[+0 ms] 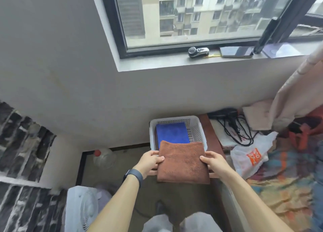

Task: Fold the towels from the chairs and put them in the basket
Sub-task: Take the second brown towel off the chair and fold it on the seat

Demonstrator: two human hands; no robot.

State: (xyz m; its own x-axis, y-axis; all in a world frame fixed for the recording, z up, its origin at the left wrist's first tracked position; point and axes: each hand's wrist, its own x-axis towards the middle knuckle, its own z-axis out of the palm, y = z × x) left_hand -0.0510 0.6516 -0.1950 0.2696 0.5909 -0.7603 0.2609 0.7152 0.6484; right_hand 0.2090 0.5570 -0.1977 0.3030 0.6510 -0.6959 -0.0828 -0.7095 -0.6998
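Dark stone-look wall panel (21, 144) far left, white plastic fan (82, 209) low left, clear plastic bottle with red cap (103, 157) on the floor beyond it. Left hand (150, 160), black wristband (133, 176) on it, grips the left edge of the brown folded terry towel (182, 163), thumb on top, fingers curled under. The towel is held flat in the air, far edge over the near rim of the white perforated plastic basket (195, 129), not yet down inside. Blue folded towel (171, 132) already lies in the basket, toward its left side. Right hand (212, 161) grips the brown towel's right edge the same way, thumb on top. Hands are apart, one per side, both clamped on the towel. Further right: black cables (234, 128), white plastic bag with orange print (250, 158), patterned bed cover (283, 193)

Handling, my read: the towel is light, soft and floppy, not slippery, nothing fragile. The folded layers would likely sag or fall open if taken by one corner. Best hold is mid side edges, pinching all layers, as here. The basket looks only slightly wider than the fold, so it probably needs lowering level onto the blue one
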